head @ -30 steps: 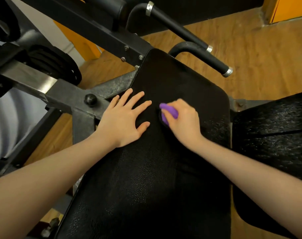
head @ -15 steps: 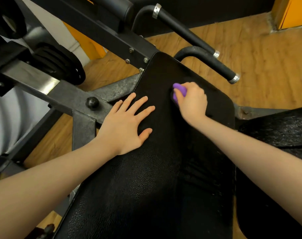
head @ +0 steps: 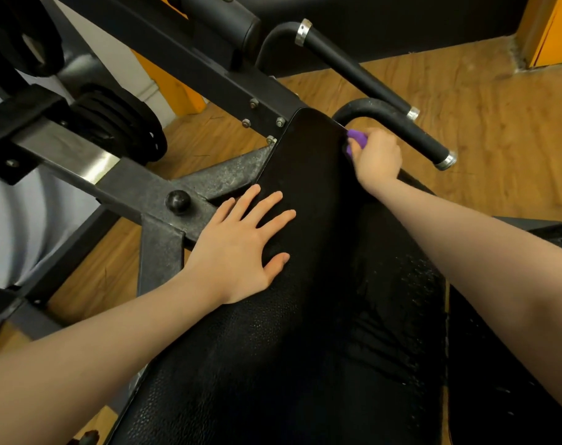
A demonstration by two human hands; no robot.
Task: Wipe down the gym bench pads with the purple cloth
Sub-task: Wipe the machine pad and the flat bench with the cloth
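Head view: right hand (head: pixel 377 157) is curled tight around the purple cloth (head: pixel 356 140), only a purple wad poking out past thumb and fingers, pressed at the far right corner of the bench pad (head: pixel 305 316), just beside the curved black handle (head: pixel 398 126). Left hand (head: pixel 238 248) lies flat, fingers spread, holding nothing, on the pad's left edge by the steel frame (head: pixel 164 200).

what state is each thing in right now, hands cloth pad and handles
left hand: flat on the pad, fingers spread
right hand: gripping the cloth at the pad's far right edge
cloth: bunched up, mostly hidden in the hand
pad: speckled with droplets on its right side
handles: untouched
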